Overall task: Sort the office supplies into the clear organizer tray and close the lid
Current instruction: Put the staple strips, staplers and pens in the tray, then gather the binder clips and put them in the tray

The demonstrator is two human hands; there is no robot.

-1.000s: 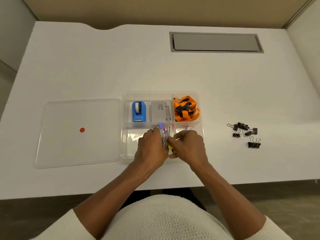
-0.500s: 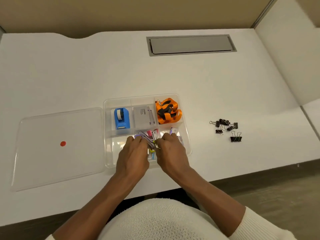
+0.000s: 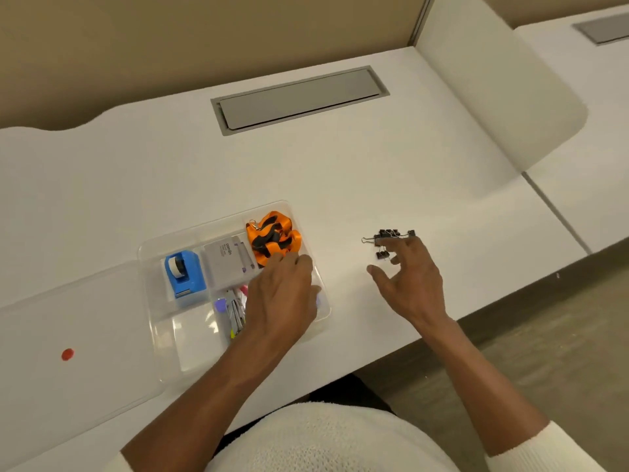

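White desk (image 3: 340,185) carried the clear organizer tray (image 3: 149,253), long axis left to right, lid (image 3: 78,338) flat at its left. Left hand (image 3: 282,294) lay empty over the tray; right hand (image 3: 413,281), fingers spread, reached the binder clips (image 3: 386,236).

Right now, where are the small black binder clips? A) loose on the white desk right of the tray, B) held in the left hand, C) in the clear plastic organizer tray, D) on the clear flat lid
A: the small black binder clips lie loose on the white desk, right of the clear plastic organizer tray, with the open right hand reaching over them.
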